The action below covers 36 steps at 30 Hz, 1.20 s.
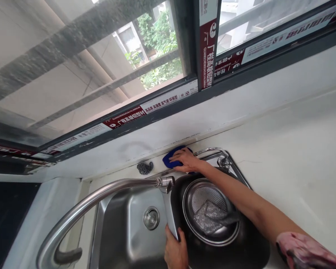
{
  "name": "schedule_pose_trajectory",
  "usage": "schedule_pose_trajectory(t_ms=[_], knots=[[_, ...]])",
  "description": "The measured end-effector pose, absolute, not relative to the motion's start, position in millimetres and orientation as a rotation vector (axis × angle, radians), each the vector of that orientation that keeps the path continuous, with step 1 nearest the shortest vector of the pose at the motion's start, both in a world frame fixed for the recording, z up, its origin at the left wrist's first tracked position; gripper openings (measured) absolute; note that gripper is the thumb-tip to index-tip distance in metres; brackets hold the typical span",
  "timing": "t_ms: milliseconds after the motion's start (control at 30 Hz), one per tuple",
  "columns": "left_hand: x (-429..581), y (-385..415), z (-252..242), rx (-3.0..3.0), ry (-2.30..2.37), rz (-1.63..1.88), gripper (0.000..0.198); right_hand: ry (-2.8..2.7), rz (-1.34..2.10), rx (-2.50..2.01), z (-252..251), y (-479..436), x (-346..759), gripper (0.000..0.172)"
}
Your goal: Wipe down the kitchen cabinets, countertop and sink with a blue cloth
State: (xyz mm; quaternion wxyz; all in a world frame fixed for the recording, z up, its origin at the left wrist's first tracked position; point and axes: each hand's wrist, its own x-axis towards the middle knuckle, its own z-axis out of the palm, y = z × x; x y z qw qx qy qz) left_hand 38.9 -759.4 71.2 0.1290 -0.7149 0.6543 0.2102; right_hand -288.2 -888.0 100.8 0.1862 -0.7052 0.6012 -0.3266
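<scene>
My right hand [187, 160] presses a blue cloth [171, 158] onto the ledge behind the sink, its fingers bent over the cloth. My left hand [176, 251] is at the divider [170, 213] between the two sink bowls, fingers on one side and thumb on the other, gripping it. To the left of the blue cloth lies a dark steel-wool scrubber [145, 168]. Inside the dark right bowl sits a round metal pan [210, 244], with a grey, wet-looking cloth [208, 218] lying in it.
A large curved metal faucet [112, 186] arches across the left bowl [134, 239], which has a round drain [151, 218]. A smaller thin tap [224, 161] stands at the sink's back right corner. A window frame [156, 108] runs above the ledge; white countertop [305, 160] extends rightward.
</scene>
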Motion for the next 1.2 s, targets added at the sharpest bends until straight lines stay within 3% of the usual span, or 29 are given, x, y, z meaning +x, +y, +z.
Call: schedule_pose_trajectory(t_ms=[333,667,800,1000,1200], knots=[[40.6,-756.2,72.0,-2.088,1.865,0.634,0.061,1.368,-0.795,-2.056,99.4,-943.5,-252.5,0.043],[38.7,-758.5,77.0,-2.098,1.861,0.641,0.061,1.560,-0.731,-2.085,121.9,-961.9,-220.1,0.026],[39.7,-758.3,77.4,-2.105,1.870,0.622,0.061,1.597,-0.840,-2.066,110.6,-934.1,-239.5,0.029],[36.6,-760.8,79.1,-2.090,1.884,0.625,0.064,1.965,-1.066,-2.008,77.8,-836.1,-285.4,0.055],[34.3,-760.8,81.2,-2.067,1.899,0.625,0.063,2.503,-1.095,-1.731,51.5,-782.9,-290.3,0.055]])
